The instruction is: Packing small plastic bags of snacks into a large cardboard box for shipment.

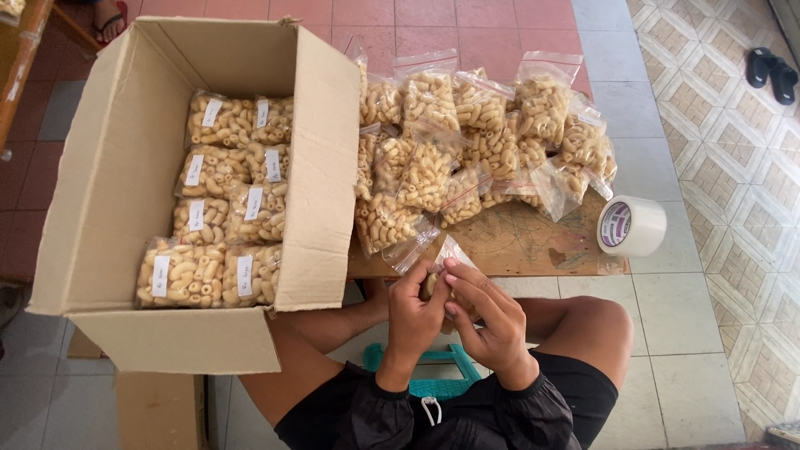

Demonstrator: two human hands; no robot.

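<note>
Both hands (454, 312) pinch a small clear snack bag (442, 265) shut at the table's near edge — press evenly along the seal — cardboard box (125, 192) left, tape roll (631, 225) right.

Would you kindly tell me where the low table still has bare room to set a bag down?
Bare wood on the table lies between the loose bags and the tape roll. The far side is crowded; the box is nearly full.

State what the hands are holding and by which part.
Both the left hand and right hand hold one small clear bag of macaroni-shaped snacks, fingers pinched along its open top edge, just below the low wooden table.
</note>
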